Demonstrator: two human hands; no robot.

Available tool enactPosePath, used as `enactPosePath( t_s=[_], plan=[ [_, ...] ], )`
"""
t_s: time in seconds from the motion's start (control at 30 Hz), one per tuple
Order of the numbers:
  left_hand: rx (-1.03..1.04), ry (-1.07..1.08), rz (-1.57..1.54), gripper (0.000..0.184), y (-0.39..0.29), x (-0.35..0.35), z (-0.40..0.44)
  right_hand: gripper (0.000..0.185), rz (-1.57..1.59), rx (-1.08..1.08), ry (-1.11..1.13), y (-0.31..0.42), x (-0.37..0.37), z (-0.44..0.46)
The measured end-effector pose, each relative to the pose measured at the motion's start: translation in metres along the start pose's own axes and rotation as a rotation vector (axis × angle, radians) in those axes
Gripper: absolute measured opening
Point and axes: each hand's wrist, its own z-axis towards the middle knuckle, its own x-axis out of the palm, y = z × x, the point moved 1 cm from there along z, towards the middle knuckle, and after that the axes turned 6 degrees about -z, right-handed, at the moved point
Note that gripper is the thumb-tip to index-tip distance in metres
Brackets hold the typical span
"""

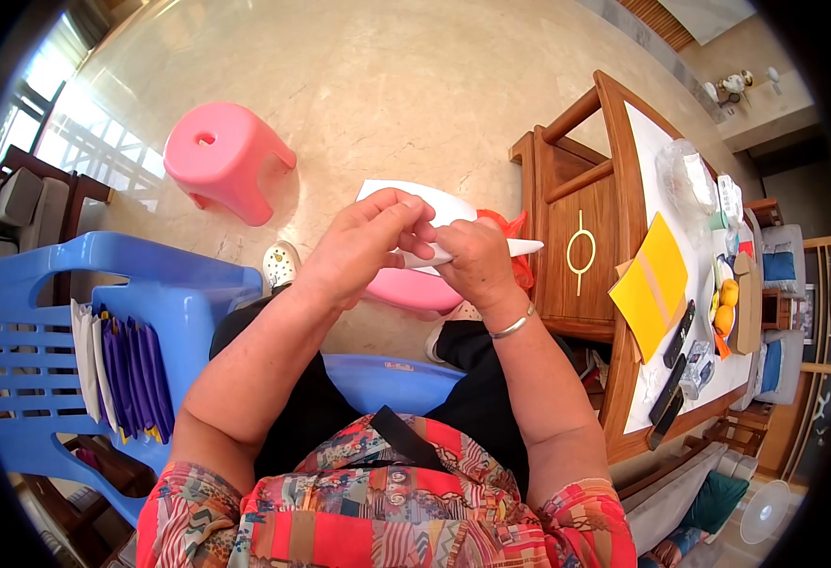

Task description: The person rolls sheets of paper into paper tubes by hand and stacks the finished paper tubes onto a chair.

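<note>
Both my hands meet in front of me, above a pink stool (415, 291) between my knees. My right hand (480, 260) is closed round a narrow folded piece of white paper (526, 247), whose pointed end sticks out to the right. My left hand (370, 241) has curled fingers, with thumb and fingertips at the other end of this paper; part of that grip is hidden. Behind my hands lies a larger white sheet (420, 197), over the pink stool. Something red and thin, like a plastic bag (521, 270), shows just beyond my right hand.
Another pink stool (209, 151) stands on the floor ahead left. A blue chair (169, 275) at my left holds purple and white folded packets (132, 374). The wooden table (614, 379) at right bears a yellow envelope (657, 284), fruit (724, 308) and black boxes (666, 402).
</note>
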Motion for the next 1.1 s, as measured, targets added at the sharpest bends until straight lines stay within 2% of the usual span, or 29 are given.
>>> enactPosePath(
  t_s=[0.17,0.27,0.37,0.67,0.77,0.87,0.97,1.0,1.1],
  plan=[
    [0.013,-0.015,0.057,0.028,-0.004,0.007,-0.004,0.012,-0.011,0.002,-0.010,-0.001,0.001,-0.001],
    [0.107,0.061,0.025,0.028,0.005,0.005,0.001,0.013,0.003,0.004,-0.009,-0.002,0.002,-0.002],
    [0.117,0.096,-0.131,0.027,0.011,0.002,0.004,0.014,0.011,0.026,-0.015,0.000,-0.001,0.000],
    [0.215,0.113,-0.318,0.030,0.007,-0.002,0.004,0.016,0.121,0.108,0.007,-0.006,0.003,-0.002],
    [0.223,0.124,-0.380,0.031,0.005,-0.002,0.005,0.017,0.349,0.169,0.066,-0.006,0.005,-0.004],
    [0.302,0.168,-0.457,0.023,-0.004,-0.008,0.003,0.014,0.651,0.224,0.160,-0.007,0.004,-0.008],
    [0.399,0.014,-0.119,0.023,-0.016,-0.019,0.000,0.015,0.770,0.266,0.185,0.001,-0.006,-0.003],
    [0.422,-0.001,-0.063,0.014,-0.021,-0.018,-0.004,0.015,0.840,0.312,0.212,0.001,-0.006,-0.004],
    [0.600,0.083,0.436,0.011,-0.027,-0.022,-0.008,0.015,1.054,0.455,0.290,0.003,-0.008,-0.006]
  ],
)
